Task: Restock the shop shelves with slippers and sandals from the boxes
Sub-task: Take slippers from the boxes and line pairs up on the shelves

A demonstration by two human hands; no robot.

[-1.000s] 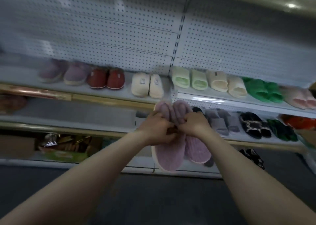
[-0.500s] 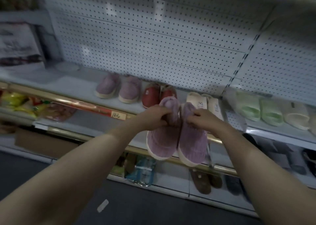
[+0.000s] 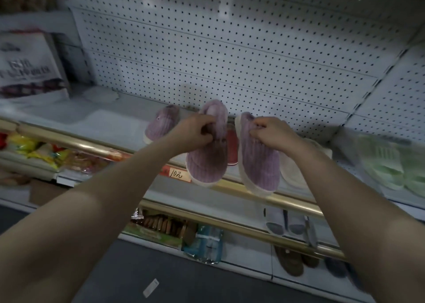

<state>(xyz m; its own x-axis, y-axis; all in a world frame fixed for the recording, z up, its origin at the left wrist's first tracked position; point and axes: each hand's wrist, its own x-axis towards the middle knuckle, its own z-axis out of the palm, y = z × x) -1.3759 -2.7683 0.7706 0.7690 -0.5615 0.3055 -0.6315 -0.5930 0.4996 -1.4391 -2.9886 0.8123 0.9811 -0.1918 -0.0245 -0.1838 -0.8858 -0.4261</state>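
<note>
I hold two purple corduroy slippers with white soles in front of the upper shelf [image 3: 110, 128]. My left hand [image 3: 195, 131] grips the left purple slipper [image 3: 208, 164] at its opening, toe pointing down. My right hand [image 3: 270, 132] pinches the right purple slipper [image 3: 258, 167] the same way. The two slippers hang a little apart. Another purple slipper [image 3: 162, 124] lies on the shelf just left of my left hand. A red slipper [image 3: 231, 146] shows between the two held ones, and a cream slipper [image 3: 295, 164] lies behind my right wrist.
Pale green slides [image 3: 386, 167] sit on the shelf at right. A handwritten price tag [image 3: 176, 175] hangs on the gold shelf rail [image 3: 69, 139]. Snack packets [image 3: 34, 151] fill the left lower shelf; grey and brown slippers [image 3: 289, 259] lie on lower shelves. A printed bag [image 3: 27, 65] stands far left.
The view swung left and closer to the shelf. My hands rose with the purple slippers and pulled them apart, so a gap now shows between them.
</note>
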